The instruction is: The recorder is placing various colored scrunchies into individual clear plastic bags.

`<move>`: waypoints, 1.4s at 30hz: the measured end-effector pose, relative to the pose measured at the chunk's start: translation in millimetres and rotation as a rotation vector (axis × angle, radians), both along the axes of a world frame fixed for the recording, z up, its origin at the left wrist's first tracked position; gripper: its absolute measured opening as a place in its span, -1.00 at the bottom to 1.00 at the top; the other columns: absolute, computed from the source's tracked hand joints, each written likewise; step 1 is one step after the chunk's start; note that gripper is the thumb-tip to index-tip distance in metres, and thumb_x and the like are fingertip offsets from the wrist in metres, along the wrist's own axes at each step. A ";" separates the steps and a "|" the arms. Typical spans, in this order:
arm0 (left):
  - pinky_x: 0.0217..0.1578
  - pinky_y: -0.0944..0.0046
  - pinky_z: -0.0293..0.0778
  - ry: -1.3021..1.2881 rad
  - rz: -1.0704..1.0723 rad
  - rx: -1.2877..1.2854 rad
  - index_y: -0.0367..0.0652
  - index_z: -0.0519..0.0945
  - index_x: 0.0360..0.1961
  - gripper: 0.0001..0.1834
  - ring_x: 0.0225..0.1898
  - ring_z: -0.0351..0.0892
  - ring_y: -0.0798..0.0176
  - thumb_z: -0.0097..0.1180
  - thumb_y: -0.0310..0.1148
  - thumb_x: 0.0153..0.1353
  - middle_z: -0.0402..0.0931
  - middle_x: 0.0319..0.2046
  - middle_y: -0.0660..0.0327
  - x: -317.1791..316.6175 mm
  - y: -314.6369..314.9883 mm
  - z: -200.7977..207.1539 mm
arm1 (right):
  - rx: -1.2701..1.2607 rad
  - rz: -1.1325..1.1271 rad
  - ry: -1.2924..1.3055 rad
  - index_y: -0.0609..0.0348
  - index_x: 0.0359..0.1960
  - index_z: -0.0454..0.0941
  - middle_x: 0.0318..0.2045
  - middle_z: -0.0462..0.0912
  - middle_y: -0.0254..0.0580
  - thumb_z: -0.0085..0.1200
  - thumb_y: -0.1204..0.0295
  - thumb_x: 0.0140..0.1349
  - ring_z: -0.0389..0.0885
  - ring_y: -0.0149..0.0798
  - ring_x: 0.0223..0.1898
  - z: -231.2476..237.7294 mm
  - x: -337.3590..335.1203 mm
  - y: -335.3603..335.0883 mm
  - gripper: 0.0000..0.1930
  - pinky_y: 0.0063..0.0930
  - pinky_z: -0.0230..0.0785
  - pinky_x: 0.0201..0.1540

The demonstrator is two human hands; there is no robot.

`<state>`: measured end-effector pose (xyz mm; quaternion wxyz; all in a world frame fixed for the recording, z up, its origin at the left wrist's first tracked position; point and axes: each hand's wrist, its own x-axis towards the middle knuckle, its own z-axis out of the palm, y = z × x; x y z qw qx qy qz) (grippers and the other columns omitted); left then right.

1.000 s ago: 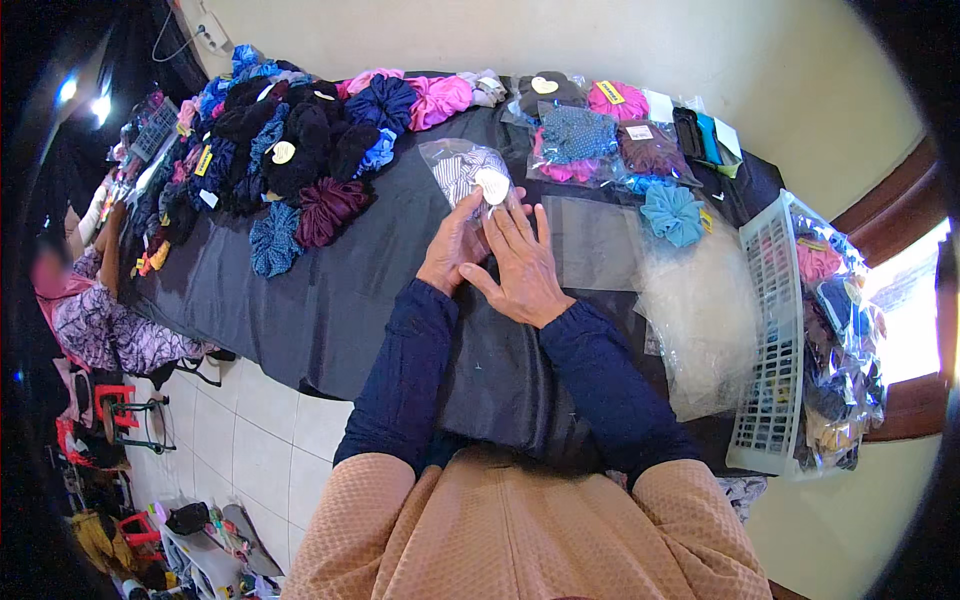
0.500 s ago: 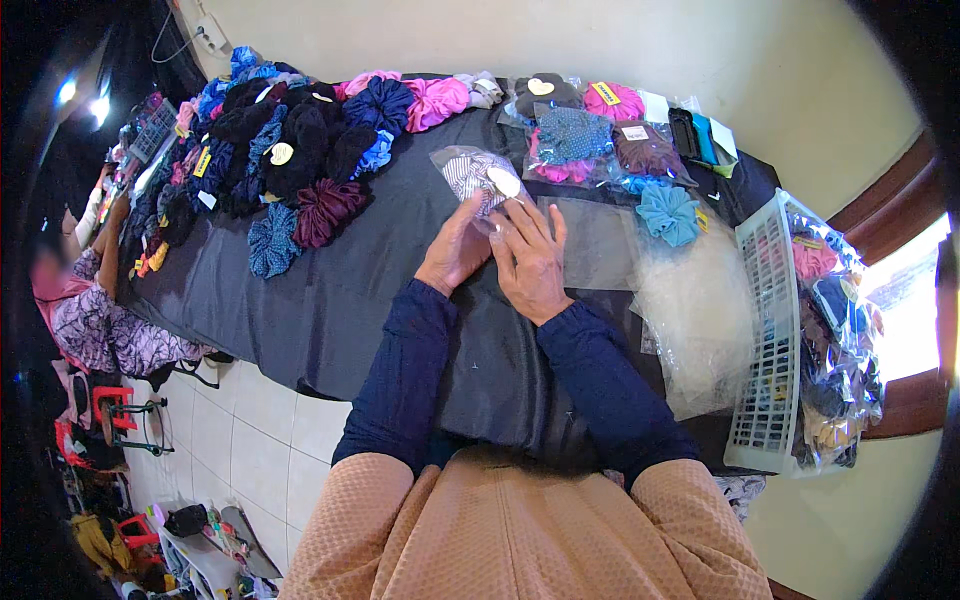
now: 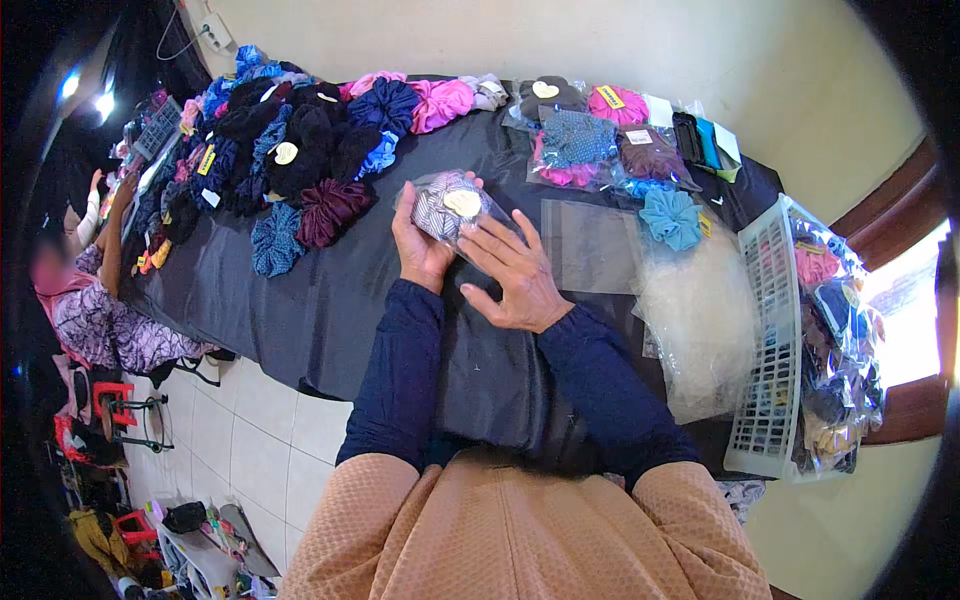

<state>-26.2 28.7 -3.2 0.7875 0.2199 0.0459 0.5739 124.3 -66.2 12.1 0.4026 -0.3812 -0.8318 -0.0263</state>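
A striped grey-and-white scrunchie in a clear plastic bag [image 3: 440, 198], with a pale oval label on it, lies in my left hand [image 3: 423, 248]. The left thumb and fingers close round the bag's sides. My right hand [image 3: 515, 272] is flat with fingers stretched out and thumb apart, its fingertips at the bag's lower right edge. Right of my hands, clear empty bags [image 3: 690, 310] lie stacked, with a light-blue scrunchie [image 3: 670, 217] on their upper end. A flat clear bag [image 3: 585, 245] lies beside the stack.
Many loose scrunchies [image 3: 300, 150] cover the far left of the black-clothed table [image 3: 340, 310]. Several bagged scrunchies [image 3: 580, 135] lie at the back right. A white plastic basket [image 3: 765, 350] with more bagged ones stands at the right edge. Another person [image 3: 110, 290] sits at the far left.
The bagged scrunchie has moved slightly left and turned, and now rests in my left hand. My right hand has flattened and spread its thumb away from the left hand.
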 end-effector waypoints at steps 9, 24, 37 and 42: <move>0.18 -0.07 0.28 0.013 -0.108 -0.016 -0.37 0.23 0.21 -0.32 0.19 0.33 -0.10 -0.07 -0.01 0.29 0.34 0.14 -0.14 11.6 -8.2 5.8 | -0.072 0.018 -0.078 0.18 0.14 0.42 0.12 0.47 -0.10 0.17 0.13 0.02 0.32 -0.08 0.22 -1.3 -1.7 1.6 -0.36 0.02 -0.21 0.38; 0.13 0.05 0.35 0.206 -0.131 -0.023 -0.28 0.30 0.18 -0.42 0.09 0.44 0.02 -0.06 -0.05 0.31 0.43 0.08 -0.02 19.8 -9.3 -0.5 | -0.023 -0.104 -0.005 0.20 0.02 0.51 0.09 0.50 -0.14 0.08 0.38 0.15 0.33 -0.08 0.22 -8.6 -0.4 5.9 -0.62 0.04 -0.14 0.34; 0.02 0.26 0.40 0.216 0.096 -0.189 -0.23 0.52 -0.07 -0.68 -0.07 0.54 0.26 0.19 -0.38 0.15 0.58 -0.12 0.17 6.7 0.1 -7.7 | 0.154 -0.435 0.310 0.03 -0.33 0.66 -0.06 0.56 -0.30 0.14 0.55 -0.08 0.36 -0.07 0.08 -12.1 13.9 13.7 -0.77 -0.09 0.05 0.17; 0.07 0.23 0.38 0.205 0.159 -0.175 -0.22 0.51 -0.04 -0.69 -0.05 0.54 0.25 0.15 -0.40 0.19 0.57 -0.09 0.18 3.2 4.6 -12.2 | 0.031 -0.439 0.535 0.08 -0.33 0.67 0.00 0.52 -0.25 0.12 0.52 0.01 0.32 -0.06 0.12 -16.7 21.8 18.0 -0.83 -0.18 0.08 0.19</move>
